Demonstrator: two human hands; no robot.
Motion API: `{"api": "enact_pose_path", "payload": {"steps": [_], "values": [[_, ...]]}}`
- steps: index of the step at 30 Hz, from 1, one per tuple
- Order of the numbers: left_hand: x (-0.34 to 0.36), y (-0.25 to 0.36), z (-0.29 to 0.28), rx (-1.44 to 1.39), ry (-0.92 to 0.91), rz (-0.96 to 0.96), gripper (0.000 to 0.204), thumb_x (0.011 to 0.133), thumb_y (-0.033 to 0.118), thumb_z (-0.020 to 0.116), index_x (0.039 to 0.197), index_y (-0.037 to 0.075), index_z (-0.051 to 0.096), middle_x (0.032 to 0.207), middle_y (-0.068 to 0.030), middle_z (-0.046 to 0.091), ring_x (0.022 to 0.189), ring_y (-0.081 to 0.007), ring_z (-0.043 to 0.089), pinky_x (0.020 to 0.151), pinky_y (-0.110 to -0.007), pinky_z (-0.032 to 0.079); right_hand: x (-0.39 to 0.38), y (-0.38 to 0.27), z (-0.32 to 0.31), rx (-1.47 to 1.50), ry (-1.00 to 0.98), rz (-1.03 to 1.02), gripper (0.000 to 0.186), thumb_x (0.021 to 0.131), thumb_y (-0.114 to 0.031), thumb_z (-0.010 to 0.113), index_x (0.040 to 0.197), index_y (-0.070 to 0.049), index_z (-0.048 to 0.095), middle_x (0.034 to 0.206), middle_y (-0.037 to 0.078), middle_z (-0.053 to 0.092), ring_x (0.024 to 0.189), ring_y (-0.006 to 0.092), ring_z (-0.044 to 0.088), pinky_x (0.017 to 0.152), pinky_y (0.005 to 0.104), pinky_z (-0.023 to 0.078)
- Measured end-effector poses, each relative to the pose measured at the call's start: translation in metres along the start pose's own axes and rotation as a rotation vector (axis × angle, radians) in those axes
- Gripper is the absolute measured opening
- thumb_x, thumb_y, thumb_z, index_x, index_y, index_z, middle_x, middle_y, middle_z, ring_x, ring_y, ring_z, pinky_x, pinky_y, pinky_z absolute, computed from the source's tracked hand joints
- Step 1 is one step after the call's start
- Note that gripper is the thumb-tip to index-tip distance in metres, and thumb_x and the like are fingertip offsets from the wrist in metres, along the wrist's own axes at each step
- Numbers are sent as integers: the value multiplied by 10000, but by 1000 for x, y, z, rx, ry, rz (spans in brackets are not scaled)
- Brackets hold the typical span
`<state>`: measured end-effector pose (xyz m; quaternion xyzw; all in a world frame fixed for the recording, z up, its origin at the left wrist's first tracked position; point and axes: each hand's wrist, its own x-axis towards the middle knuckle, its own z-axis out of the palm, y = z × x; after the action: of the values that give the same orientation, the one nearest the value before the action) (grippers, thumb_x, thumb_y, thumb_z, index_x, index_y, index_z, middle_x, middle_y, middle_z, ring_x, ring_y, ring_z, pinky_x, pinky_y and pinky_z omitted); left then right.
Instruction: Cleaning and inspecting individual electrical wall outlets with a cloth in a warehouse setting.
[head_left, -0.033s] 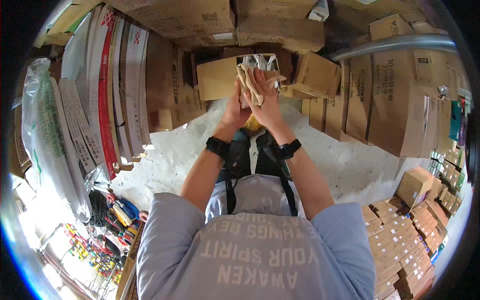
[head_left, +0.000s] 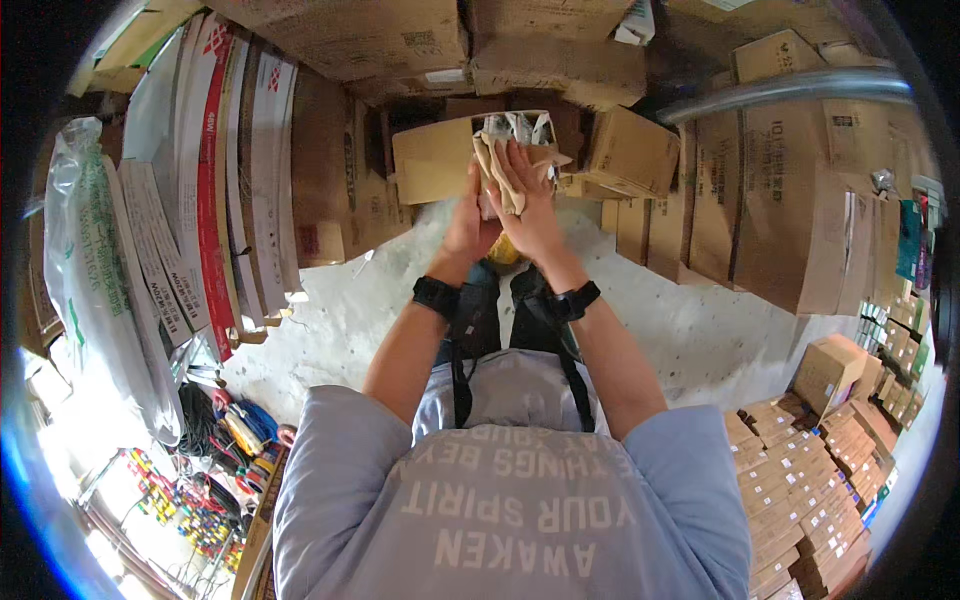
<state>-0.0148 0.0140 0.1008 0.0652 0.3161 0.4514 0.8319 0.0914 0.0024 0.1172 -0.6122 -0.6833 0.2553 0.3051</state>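
Right hand [head_left: 531, 207], fingers extended, lies flat on a crumpled tan sheet [head_left: 490, 160] at the open carton [head_left: 432, 162], apparently steadying it; left hand [head_left: 470, 226] flanks it, grip indiscernible.

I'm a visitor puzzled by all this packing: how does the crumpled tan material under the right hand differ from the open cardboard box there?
The tan material is creased and looks soft; the cardboard box has flat, stiff-looking sides. The tan material also looks smaller than the cardboard box. Both are brownish.
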Motion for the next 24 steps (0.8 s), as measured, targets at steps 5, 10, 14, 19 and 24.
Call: {"api": "enact_pose_path", "payload": {"steps": [5,10,14,19,24], "values": [[1,-9,-1,-102,-26,18,533,969,463,338,1364,106,370,1339,-72,454,1209,-230,451,1033,-389,358,-16,-5,-2,-14,15,-38,580,899,-358,506,1415,-151,338,1447,157,316,1344,326,287,1057,525,218],[3,-18,-12,-55,-69,47,498,983,408,324,1370,97,356,1332,-74,461,1199,-229,460,1025,-362,362,-22,-4,-4,-71,20,-118,603,891,-369,517,1418,-146,327,1459,151,295,1344,328,286,1044,537,250],[6,-24,5,-83,-51,41,498,982,410,333,1377,106,345,1341,-62,453,1202,-217,457,1022,-360,365,-7,-5,-18,-104,22,-96,581,910,-351,493,1422,-140,317,1464,155,283,1355,321,263,1049,522,249],[6,-26,27,-59,-33,-1,499,979,414,349,1386,125,329,1350,-54,442,1215,-216,443,1036,-369,345,18,7,-32,-130,9,-92,553,940,-338,451,1434,-145,292,1480,151,250,1374,316,217,1067,493,230],[7,-18,20,-106,-12,111,553,958,459,380,1383,111,324,1346,-67,433,1225,-235,426,1047,-374,329,0,-3,-30,-203,-84,-180,594,911,-367,483,1418,-113,306,1435,176,326,1339,337,287,1038,558,236]]}}
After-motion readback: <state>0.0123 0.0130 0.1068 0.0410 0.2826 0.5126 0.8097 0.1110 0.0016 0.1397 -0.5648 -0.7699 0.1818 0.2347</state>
